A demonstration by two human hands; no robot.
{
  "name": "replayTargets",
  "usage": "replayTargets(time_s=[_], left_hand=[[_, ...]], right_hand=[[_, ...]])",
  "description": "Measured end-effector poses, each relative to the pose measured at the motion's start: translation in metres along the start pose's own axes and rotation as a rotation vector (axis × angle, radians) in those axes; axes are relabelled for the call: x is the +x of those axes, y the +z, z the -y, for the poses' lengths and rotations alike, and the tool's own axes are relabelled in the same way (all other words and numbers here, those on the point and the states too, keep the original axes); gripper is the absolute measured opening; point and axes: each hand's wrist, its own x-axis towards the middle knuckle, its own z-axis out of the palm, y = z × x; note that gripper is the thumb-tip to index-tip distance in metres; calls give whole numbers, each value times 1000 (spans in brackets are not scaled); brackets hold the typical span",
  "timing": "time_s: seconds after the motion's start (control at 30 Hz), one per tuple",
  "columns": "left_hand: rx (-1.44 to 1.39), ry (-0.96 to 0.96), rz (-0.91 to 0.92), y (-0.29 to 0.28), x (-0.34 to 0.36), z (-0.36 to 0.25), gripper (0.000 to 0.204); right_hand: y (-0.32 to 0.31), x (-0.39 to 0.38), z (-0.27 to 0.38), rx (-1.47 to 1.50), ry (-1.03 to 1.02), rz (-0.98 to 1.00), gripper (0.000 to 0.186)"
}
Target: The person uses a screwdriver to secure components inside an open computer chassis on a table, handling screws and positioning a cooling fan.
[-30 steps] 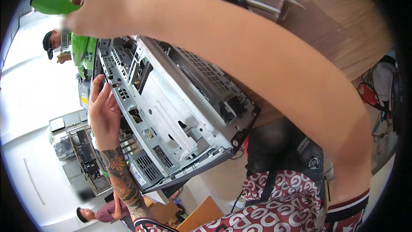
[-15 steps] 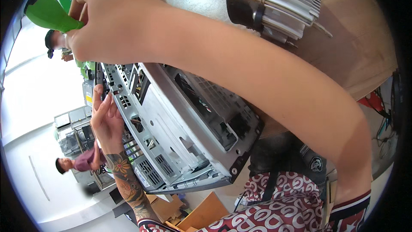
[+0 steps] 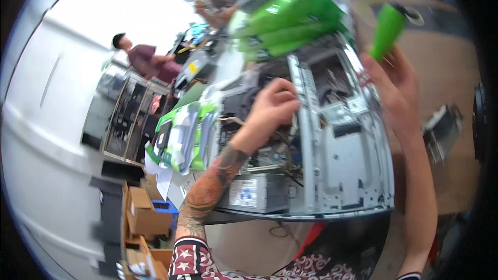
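A grey metal computer case lies open on its side on the table in front of me. My left hand, on a tattooed forearm, rests with curled fingers on the case's upper edge, by the cables inside. My right hand is raised over the right side of the case and grips a green-handled tool that points up and away from me. The tool's tip is blurred.
Green and white boxes lie to the left of the case, green packages behind it. Two other people work at the far benches. Cardboard boxes stand on the floor at lower left. A small metal part lies on the table, right.
The view has swung sharply to the left and the picture is blurred. My right hand with the green tool has gone from the upper left to the upper right. My left hand stays on the case.
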Motion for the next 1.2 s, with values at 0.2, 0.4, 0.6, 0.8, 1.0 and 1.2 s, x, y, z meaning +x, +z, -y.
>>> replayTargets(time_s=[0.2, 0.4, 0.6, 0.8, 1.0, 1.2], left_hand=[[399, 245, -29, 6, 1, 6, 20], [546, 400, -60, 7, 0, -5, 15], [764, 674, -143, -5, 2, 2, 10], [756, 728, -126, -11, 7, -6, 12], [503, 509, -130, -19, 6, -7, 16], [366, 576, -114, -6, 16, 2, 17]], right_hand=[[18, 27, 11, -132, -98, 62, 30], [103, 64, 36, -231, -252, 284, 21], [110, 47, -1, -371, -191, 153, 20], [117, 38, 4, -349, -245, 163, 20], [112, 36, -10, -329, -187, 234, 18], [109, 35, -9, -371, -179, 356, 19]])
